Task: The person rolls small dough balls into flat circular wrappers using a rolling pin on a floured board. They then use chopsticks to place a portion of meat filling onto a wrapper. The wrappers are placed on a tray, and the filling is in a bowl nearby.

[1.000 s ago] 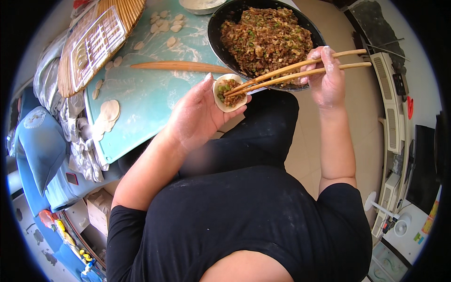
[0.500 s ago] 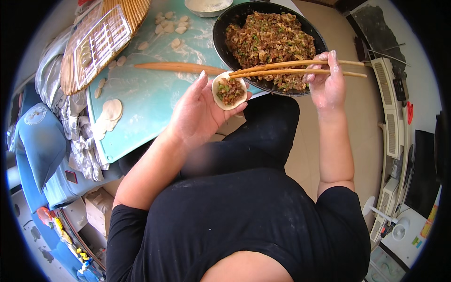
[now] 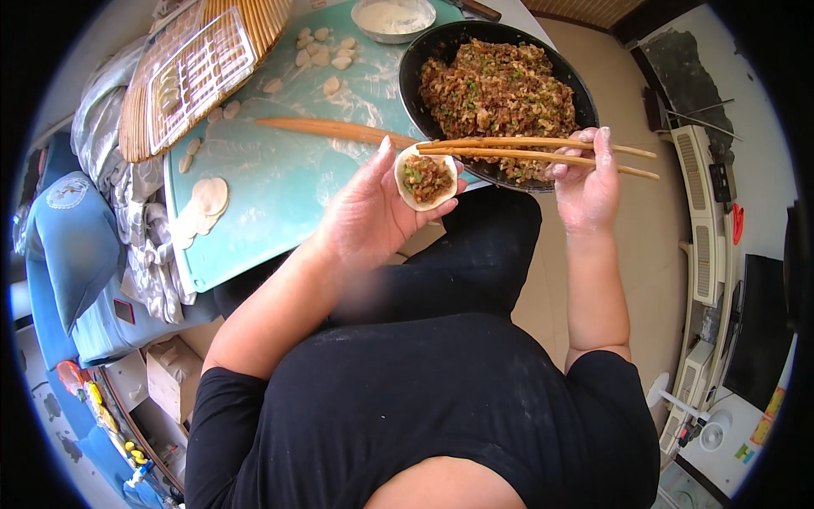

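Filled wrapper cupped beside the filling bowl
Left hand [image 3: 369, 216] cups a round dumpling wrapper [image 3: 426, 177] with filling; right hand [image 3: 585, 182] pinches chopsticks [image 3: 543, 151], tips just above the wrapper; beyond, black bowl [image 3: 585, 93] of minced filling on the teal tabletop [image 3: 280, 195]

Person wears a plain black short-sleeved cotton T-shirt [image 3: 441, 407], sleeves ending above the elbows, forearms bare. Fabric has faint pale dusty specks across the chest and right shoulder area. Black trousers [image 3: 475, 254] below, smooth, no visible pattern. Left hand [image 3: 373, 212] bare: no glove, ring or watch visible. Right hand [image 3: 585, 182] bare too, with white floury powder on the fingers [image 3: 602, 140] and knuckles. No wristbands or jewellery on either forearm.
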The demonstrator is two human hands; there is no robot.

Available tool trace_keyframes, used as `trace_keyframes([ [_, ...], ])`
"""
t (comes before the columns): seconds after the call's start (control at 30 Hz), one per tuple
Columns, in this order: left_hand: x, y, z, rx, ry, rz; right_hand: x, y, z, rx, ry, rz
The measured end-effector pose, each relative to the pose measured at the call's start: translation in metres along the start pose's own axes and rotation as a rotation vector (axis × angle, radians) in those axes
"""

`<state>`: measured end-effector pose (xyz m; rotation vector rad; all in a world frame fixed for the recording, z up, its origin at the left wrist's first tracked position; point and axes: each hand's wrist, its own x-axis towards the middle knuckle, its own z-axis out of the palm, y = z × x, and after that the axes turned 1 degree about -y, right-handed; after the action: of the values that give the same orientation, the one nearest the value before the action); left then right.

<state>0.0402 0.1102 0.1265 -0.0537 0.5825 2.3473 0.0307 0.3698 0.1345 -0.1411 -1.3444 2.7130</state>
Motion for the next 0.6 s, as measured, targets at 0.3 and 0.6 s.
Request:
trace_keyframes([
  [0.3, 0.001, -0.004, -0.005, 0.143, -0.006, 0.029, -0.013, 0.002, 0.017, 0.015, -0.001, 0.003],
  [0.6, 0.004, -0.004, -0.009, 0.243, 0.134, 0.057, -0.017, -0.006, 0.013, -0.061, 0.069, -0.076],
])
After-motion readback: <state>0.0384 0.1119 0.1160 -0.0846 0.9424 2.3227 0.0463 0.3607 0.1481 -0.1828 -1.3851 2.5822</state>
